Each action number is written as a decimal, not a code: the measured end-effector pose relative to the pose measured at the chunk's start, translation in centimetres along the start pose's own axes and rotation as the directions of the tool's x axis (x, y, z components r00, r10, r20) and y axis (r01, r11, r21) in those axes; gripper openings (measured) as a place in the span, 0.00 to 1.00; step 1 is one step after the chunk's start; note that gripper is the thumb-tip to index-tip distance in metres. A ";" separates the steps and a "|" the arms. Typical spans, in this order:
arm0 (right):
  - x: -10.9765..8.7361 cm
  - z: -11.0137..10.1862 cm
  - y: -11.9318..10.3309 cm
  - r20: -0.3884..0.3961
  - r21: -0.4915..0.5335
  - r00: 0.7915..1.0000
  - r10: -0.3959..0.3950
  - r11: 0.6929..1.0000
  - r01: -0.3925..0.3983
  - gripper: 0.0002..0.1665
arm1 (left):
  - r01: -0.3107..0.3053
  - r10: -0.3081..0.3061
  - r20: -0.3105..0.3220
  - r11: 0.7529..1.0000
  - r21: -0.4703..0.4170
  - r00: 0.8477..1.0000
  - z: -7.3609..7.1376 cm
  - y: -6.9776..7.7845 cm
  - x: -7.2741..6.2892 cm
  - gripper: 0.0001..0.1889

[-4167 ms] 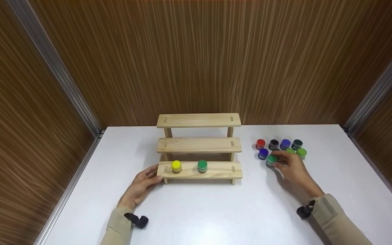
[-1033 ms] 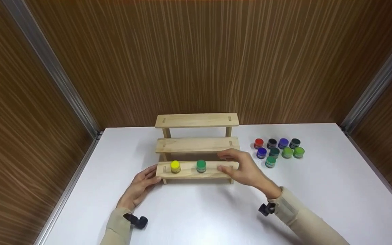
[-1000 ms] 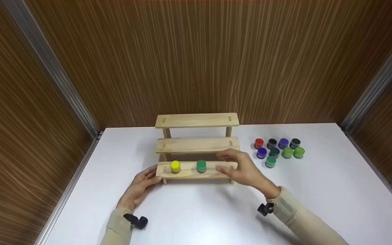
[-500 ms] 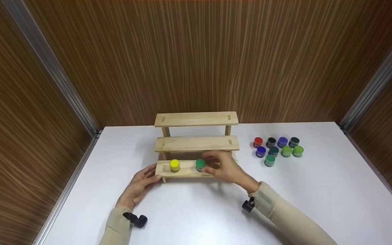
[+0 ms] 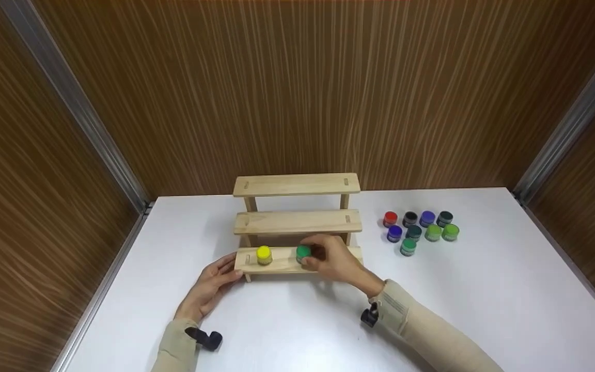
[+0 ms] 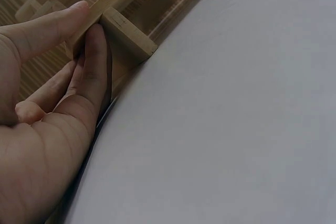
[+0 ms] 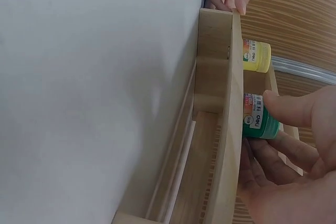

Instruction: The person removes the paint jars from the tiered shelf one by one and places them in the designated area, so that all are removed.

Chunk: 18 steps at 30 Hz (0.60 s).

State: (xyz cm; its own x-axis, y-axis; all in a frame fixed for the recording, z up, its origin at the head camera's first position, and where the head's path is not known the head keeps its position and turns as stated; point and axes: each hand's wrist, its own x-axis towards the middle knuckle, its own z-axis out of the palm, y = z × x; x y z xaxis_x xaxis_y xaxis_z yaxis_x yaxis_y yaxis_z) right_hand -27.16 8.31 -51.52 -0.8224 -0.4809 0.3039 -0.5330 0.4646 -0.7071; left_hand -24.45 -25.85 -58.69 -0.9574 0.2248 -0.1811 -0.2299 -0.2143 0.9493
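Note:
A three-tier wooden shelf [image 5: 297,221] stands on the white table. On its lowest tier sit a yellow-capped paint jar [image 5: 264,256] and, to its right, a green-capped paint jar [image 5: 303,252]. My right hand [image 5: 336,260] pinches the green jar between thumb and fingers; in the right wrist view the jar [image 7: 258,116] stands on the board. My left hand [image 5: 208,287] holds the left end of that same tier, thumb on top and fingers beneath, as the left wrist view shows with the hand [image 6: 58,98] at the board's corner.
Right of the shelf, several paint jars stand grouped on the table: a red one [image 5: 390,219], a black one [image 5: 409,219], blue-violet, dark green and light green ones, with a green jar [image 5: 408,247] in front. A wood-grain panel [image 5: 297,93] rises behind the table.
My right hand went from the jar group to the shelf's lowest tier, then leftward onto the green jar, which it now pinches. The left hand keeps its hold on the shelf.

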 end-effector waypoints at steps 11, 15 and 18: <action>-0.5 -1.6 -0.3 0.027 0.145 0.999 -0.026 0.989 0.022 0.20 | 0.010 -0.009 -0.012 1.000 0.014 1.000 0.0 -0.1 -0.1 0.40; -0.7 -2.5 -0.5 0.010 0.136 0.999 -0.041 0.990 0.039 0.21 | 0.002 -0.001 -0.007 1.000 0.020 1.000 0.0 -0.1 0.0 0.40; -0.9 -3.3 -0.6 -0.001 0.127 0.999 -0.045 0.991 0.045 0.21 | -0.002 0.002 -0.006 1.000 0.029 1.000 0.0 0.0 0.0 0.40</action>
State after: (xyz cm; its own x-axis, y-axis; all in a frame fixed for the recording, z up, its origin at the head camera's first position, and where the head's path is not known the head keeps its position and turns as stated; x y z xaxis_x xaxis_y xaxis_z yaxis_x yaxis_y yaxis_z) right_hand -26.77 10.92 -49.30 -0.7980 -0.5002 0.3363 -0.5397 0.3447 -0.7680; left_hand -24.47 -25.82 -58.70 -0.9589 0.2187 -0.1805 -0.2227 -0.1867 0.9568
